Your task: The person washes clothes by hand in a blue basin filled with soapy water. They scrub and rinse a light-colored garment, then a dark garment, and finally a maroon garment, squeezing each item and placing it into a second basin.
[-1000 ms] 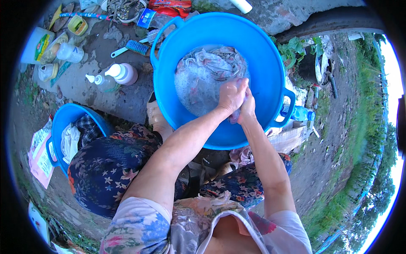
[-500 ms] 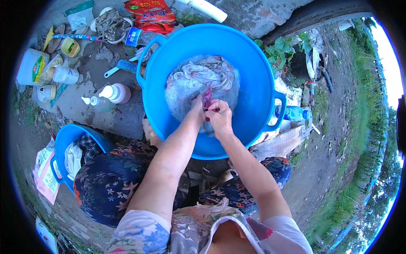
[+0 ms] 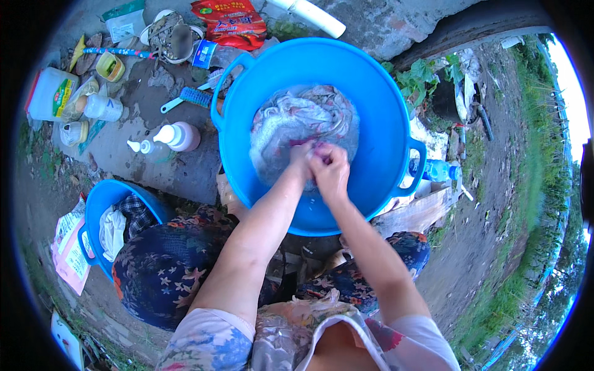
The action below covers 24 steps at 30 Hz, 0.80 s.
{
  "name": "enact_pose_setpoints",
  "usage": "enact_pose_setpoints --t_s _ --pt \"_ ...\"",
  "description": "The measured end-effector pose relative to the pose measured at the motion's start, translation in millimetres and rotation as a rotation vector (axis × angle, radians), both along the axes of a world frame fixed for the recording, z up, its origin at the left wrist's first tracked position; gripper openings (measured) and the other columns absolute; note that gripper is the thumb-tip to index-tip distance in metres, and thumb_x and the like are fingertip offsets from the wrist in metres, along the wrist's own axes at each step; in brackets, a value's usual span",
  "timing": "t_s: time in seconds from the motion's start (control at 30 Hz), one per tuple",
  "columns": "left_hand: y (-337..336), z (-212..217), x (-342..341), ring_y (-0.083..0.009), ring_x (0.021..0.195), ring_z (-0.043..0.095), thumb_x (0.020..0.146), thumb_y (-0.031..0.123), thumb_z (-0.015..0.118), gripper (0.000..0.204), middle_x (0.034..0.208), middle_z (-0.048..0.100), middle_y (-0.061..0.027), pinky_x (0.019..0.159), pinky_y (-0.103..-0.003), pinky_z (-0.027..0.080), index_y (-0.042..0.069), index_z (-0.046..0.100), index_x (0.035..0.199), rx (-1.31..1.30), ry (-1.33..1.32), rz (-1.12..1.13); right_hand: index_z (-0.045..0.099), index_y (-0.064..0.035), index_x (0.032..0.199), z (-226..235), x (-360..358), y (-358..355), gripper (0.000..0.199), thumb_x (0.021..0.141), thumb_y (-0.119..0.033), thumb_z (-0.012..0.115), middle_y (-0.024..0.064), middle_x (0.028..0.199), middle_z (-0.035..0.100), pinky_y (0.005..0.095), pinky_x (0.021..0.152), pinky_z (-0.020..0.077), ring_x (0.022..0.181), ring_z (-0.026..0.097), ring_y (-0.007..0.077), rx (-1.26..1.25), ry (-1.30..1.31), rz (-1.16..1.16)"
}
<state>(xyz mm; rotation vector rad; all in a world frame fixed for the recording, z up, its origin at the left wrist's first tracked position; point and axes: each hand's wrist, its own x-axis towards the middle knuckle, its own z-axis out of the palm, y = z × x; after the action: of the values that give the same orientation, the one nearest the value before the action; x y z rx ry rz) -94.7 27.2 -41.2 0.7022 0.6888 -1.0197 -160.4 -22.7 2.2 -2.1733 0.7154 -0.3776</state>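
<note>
A big blue basin [image 3: 377, 179] stands between my knees, with soapy water and a pale patterned cloth [image 3: 312, 108] heaped in it. Over the water, near the basin's middle, my left hand [image 3: 302, 157] and my right hand [image 3: 331, 166] are pressed close together. Both are closed on a small purple-red cloth [image 3: 303, 143], of which only bits show between and beyond the fingers. Suds lie around the heaped cloth, just past my hands.
Left of the basin are a blue brush [image 3: 197, 97], pump bottles [image 3: 179, 136], and a white jug [image 3: 52, 94]. A smaller blue bucket [image 3: 127, 190] holding clothes stands by my left knee. At right, a plastic bottle [image 3: 438, 170] lies beside the basin's handle.
My hands have come closer together, bunching the purple-red cloth, so less of it shows. The whole view has shifted slightly.
</note>
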Motion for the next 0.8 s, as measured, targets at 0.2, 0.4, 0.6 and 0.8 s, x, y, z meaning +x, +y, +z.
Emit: enact_pose_setpoints --t_s 0.2,0.4,0.6,0.8 --pt "-45 7 -41 -0.0299 0.095 0.058 0.084 0.047 0.054 0.05 0.107 0.057 -0.0139 0.072 -0.052 0.049 0.007 0.05 0.114 0.266 0.028 -0.32 0.066 -0.0006 0.089 -66 14 -90 0.023 0.071 -0.015 0.068 0.0171 0.084 0.066 0.0367 0.069 0.0482 0.076 0.062 0.0292 0.268 0.292 -0.509" --pt "-25 20 -12 -0.0216 0.076 0.061 0.085 0.025 0.058 0.028 0.09 0.063 -0.0111 0.065 -0.036 0.05 0.001 0.06 0.099 0.241 -0.277 0.085 0.057 -0.0053 0.081 25 5 -41 0.021 0.065 0.008 0.059 0.0106 0.076 0.061 0.0291 0.055 0.0477 0.065 0.059 0.0187 1.068 -0.017 -0.268" --pt "-27 77 -46 -0.0392 0.12 0.041 0.082 0.039 0.061 0.045 0.134 0.04 -0.0167 0.101 -0.046 0.033 0.013 0.058 0.118 0.655 -1.768 -0.15 0.049 -0.0081 0.125 63 10 -82 0.074 0.082 -0.069 0.043 0.0129 0.116 0.058 0.0405 0.088 0.045 0.105 0.055 0.0298 1.548 -0.115 -0.268" --pt "-20 78 -13 -0.0345 0.1 0.055 0.08 0.04 0.064 0.042 0.111 0.057 -0.0171 0.084 -0.041 0.044 0.005 0.06 0.102 0.574 -1.666 -0.109 0.05 -0.0142 0.123 66 26 -66 0.073 0.08 -0.072 0.043 0.009 0.124 0.053 0.0412 0.092 0.0436 0.112 0.052 0.0263 1.388 0.239 -0.251"
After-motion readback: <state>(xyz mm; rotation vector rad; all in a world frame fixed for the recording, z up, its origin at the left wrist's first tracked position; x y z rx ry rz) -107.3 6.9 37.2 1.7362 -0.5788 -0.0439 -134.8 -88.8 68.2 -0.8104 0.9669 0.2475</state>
